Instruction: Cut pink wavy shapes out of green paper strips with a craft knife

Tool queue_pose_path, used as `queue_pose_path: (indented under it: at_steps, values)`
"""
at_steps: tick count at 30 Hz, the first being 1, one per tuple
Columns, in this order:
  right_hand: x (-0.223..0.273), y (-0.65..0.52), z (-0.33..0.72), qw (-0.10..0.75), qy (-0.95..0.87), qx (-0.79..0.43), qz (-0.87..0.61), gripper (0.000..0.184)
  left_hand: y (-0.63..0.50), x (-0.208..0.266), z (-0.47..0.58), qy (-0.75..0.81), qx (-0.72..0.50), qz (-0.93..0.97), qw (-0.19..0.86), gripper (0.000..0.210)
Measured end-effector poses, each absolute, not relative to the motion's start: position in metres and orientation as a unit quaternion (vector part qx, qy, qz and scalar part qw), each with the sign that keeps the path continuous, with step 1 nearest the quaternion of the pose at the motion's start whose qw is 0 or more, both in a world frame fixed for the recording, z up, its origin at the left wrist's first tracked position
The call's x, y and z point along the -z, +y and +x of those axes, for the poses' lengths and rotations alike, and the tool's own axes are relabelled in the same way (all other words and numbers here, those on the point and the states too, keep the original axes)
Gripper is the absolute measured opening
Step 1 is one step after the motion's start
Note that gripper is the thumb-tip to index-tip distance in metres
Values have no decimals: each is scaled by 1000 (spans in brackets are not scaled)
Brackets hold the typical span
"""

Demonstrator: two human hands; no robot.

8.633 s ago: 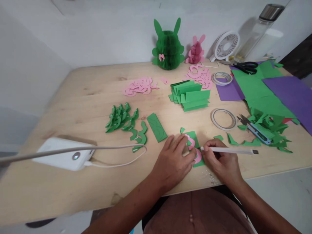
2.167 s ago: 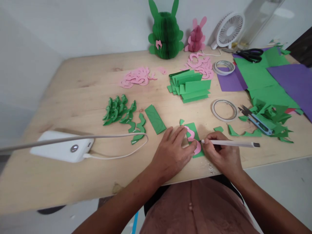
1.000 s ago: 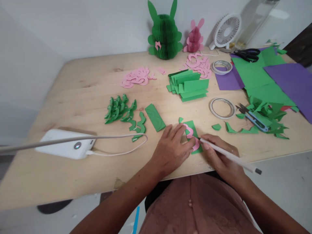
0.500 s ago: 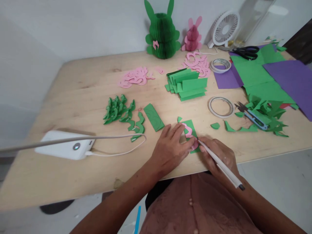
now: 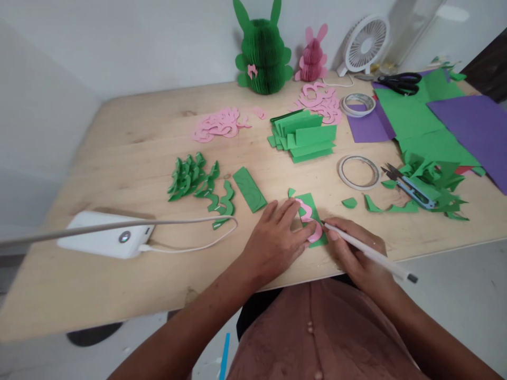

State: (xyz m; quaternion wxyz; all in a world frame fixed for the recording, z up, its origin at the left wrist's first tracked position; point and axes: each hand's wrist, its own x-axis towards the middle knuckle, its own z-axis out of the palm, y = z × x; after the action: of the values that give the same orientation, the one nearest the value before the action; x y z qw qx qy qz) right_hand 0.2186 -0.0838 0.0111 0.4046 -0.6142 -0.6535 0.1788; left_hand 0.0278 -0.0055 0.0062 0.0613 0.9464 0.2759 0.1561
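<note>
Near the front edge of the table, my left hand (image 5: 271, 237) lies with fingers spread, pressing a wavy pink paper cutout (image 5: 316, 232) against a small green paper rectangle (image 5: 308, 199). My fingers cover part of both. My right hand (image 5: 356, 248) is closed around a white pen (image 5: 372, 253), its tip at the right edge of the cutout, over the green paper. Left of these lies another green rectangle (image 5: 249, 190) with curved lines drawn on it. Scalloped green cutouts (image 5: 194, 177) are gathered farther left.
A white power bank (image 5: 106, 235) with a cable sits at left. Thread snips (image 5: 410, 186) rest against green scraps at right, near a tape roll (image 5: 359, 172). Folded green strips (image 5: 304, 137) and pink cutouts (image 5: 219, 125) lie farther back. A green paper rabbit (image 5: 263, 58) and a fan (image 5: 366, 45) stand behind.
The pen's rear end has swung to the right and up, while its tip stays close to the cutout's right edge. My left hand is almost unmoved.
</note>
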Motion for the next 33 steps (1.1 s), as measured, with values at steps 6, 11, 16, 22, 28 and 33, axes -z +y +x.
queue_pose_path:
  at_steps: [6, 11, 16, 22, 28, 33]
  values:
    - [-13, -80, 221, 428, -580, -243, -649, 13, -7, -5, 27, 281, -158, 944, 71, 29]
    - [-8, -76, 220, 414, -576, -227, -667, 9, -7, -5, 27, 280, -161, 943, 74, 30]
    - [-5, -73, 218, 412, -587, -203, -667, 8, -6, -4, 27, 283, -157, 943, 78, 31]
    - [-6, -71, 218, 402, -594, -199, -668, 10, -6, -5, 27, 281, -162, 942, 81, 31]
    - [-5, -71, 218, 396, -593, -204, -671, 12, -6, -4, 27, 281, -166, 942, 85, 30]
    - [-6, -71, 218, 388, -597, -204, -673, 12, -6, -4, 26, 282, -157, 943, 82, 31]
